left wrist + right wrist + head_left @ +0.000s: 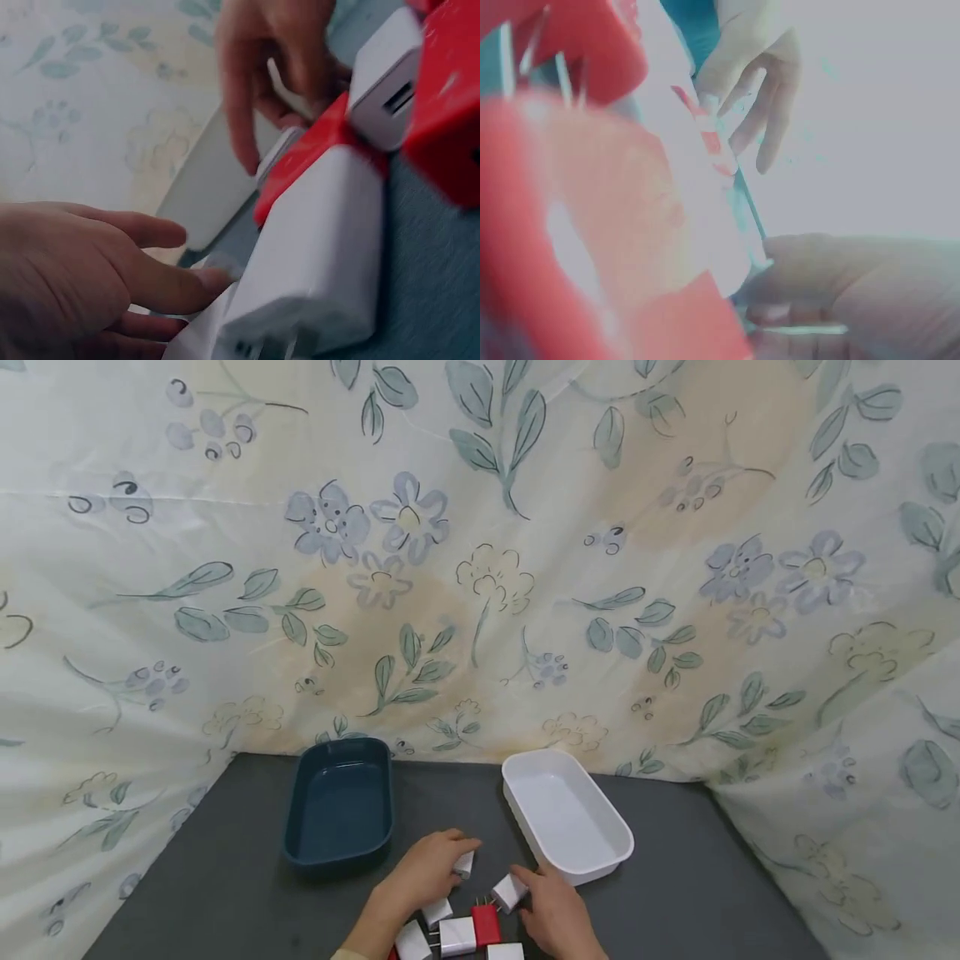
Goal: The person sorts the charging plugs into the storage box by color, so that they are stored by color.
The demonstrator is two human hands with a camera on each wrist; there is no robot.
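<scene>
In the head view my left hand (423, 872) has its fingers and thumb round a white USB charger (464, 865) between the two trays. My right hand (558, 910) pinches another white charger (509, 892), its metal prongs toward the left, beside the near corner of the white tray. A red charger (486, 925) and a white charger (457, 937) lie side by side between the hands. In the left wrist view a large white charger (307, 240) covers part of what the left hand (82, 277) holds. The right wrist view is washed out and blurred.
A dark blue tray (292, 810) stands at the back left and a white tray (622, 843) at the back right. More white chargers (413, 941) lie at the near edge of the dark table (225, 860). A floral cloth (480, 693) hangs behind and at both sides.
</scene>
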